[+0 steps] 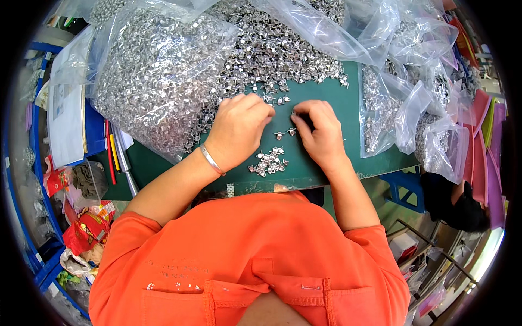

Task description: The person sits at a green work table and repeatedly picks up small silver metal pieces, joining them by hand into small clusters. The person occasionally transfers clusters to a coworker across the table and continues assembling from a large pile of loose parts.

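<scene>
My left hand, with a metal bangle on its wrist, is closed in a pinch over the green tabletop; what its fingertips hold, if anything, is too small to make out. Facing it, my right hand also has thumb and forefinger drawn together, and I cannot make out what is between them. Two small shiny metal parts lie between the hands. Closer to me is a little pile of such metal parts. Beyond the hands spreads a big heap of the same kind, its loose edge just past my fingers.
A large clear plastic bag of metal parts stands left of the heap; several more filled bags crowd the right. Pens, papers and a plastic tub are at left. A blue stool and another person are at right.
</scene>
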Motion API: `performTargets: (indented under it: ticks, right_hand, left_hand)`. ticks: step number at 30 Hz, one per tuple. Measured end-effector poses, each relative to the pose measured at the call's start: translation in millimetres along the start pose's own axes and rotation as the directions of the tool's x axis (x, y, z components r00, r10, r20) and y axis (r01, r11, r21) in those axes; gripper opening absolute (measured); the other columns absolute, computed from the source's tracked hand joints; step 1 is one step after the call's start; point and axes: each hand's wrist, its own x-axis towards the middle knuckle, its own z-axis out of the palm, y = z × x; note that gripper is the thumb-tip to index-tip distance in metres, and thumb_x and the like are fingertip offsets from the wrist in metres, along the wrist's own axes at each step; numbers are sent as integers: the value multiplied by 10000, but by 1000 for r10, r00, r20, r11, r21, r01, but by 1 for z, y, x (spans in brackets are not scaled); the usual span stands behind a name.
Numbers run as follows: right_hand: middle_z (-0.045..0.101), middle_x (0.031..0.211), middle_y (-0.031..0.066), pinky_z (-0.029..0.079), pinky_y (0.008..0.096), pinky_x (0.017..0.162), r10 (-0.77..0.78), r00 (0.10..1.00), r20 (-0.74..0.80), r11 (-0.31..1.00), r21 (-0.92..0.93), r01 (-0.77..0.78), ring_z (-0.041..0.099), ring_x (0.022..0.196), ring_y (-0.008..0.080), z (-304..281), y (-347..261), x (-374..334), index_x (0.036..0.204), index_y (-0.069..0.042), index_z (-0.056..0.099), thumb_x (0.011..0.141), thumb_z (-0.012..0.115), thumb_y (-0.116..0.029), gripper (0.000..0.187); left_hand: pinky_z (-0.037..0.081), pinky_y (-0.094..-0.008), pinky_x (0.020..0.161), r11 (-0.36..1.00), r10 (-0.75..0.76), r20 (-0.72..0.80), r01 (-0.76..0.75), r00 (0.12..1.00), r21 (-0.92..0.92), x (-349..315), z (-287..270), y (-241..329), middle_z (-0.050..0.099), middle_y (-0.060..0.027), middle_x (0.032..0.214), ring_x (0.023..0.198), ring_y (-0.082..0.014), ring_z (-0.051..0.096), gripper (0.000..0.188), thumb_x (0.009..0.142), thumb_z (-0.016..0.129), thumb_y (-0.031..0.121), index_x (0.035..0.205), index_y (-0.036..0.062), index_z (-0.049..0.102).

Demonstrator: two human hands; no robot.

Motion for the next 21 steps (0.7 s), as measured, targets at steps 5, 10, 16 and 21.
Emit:
performTargets:
  ticks: [5, 10, 16, 21]
  right_hand:
    - [698, 903, 98, 530, 382, 735, -57, 993, 99, 996, 81, 49, 651, 840, 304, -15, 0, -8, 908, -43, 682, 800, 724, 49, 147]
    - [714, 892, 100, 543, 365, 728, 115, 991, 63, 986, 117, -122, 676, 828, 282, -24, 0, -9, 924, -29, 699, 817, 713, 53, 135]
    - [692, 952, 94, 500, 405, 841, -13, 994, 109, 997, 80, 4, 632, 929, 324, -12, 0, -11, 952, -47, 662, 792, 728, 34, 191]
    - [675, 969, 88, 502, 405, 815, 11, 992, 128, 997, 75, -21, 629, 924, 312, -12, -2, -14, 932, -48, 654, 766, 713, 59, 206]
  left_hand:
    - [450, -395, 769, 992, 1, -34, 3, 999, 127, 1, 0, -4, 640, -48, 905, 873, -280, 624, 153, 808, 733, 35, 949, 87, 705]
    - [449, -400, 771, 981, 8, 37, -15, 999, 194, 10, 9, -5, 625, -48, 898, 865, -282, 617, 144, 795, 739, 46, 923, 84, 687]
    - [480, -426, 758, 995, 31, 54, -35, 998, 88, 9, 15, -1, 635, -81, 895, 864, -311, 626, 125, 778, 724, 11, 861, 67, 649]
    - [503, -443, 729, 1000, 1, 49, 1, 999, -29, 5, 21, 1, 633, -118, 890, 829, -352, 623, 141, 783, 686, -39, 891, 38, 638]
